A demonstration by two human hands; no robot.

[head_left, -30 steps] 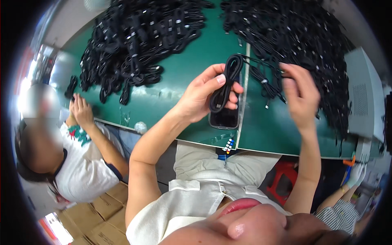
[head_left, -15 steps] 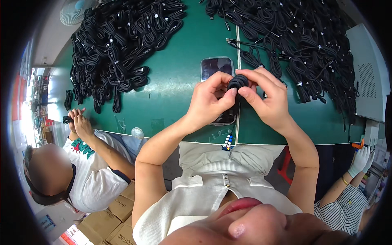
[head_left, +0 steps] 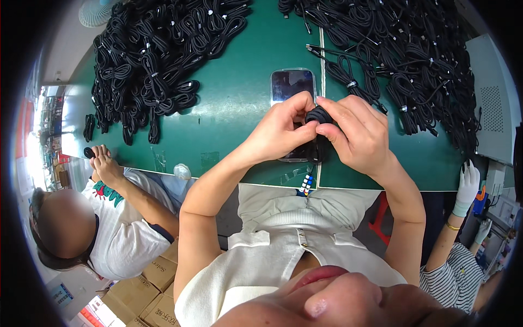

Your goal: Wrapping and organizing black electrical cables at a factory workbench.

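A black cable (head_left: 318,115), wound into a tight coil, is held up over the near edge of the table between my two hands. My left hand (head_left: 283,129) pinches the coil from its left side with thumb and forefinger. From the other side, my right hand (head_left: 359,133) curls its fingers round the coil, thumb close to the left thumb. Part of the cable hangs below the fingers, mostly hidden in shadow. Behind my hands lies a phone (head_left: 293,84) in a clear case, its lower part covered by them.
Bundled black cables (head_left: 158,65) pile up at far left, with another heap (head_left: 403,60) at right. At left a person's hands (head_left: 107,166) hold a cable coil; at right a white-gloved hand (head_left: 467,188) reaches the table edge. A grey perforated box (head_left: 493,98) stands far right.
The gloved hand at right has risen to the table edge by the cable heap. My hands stay on the coil, with the fingers shifted slightly around it.
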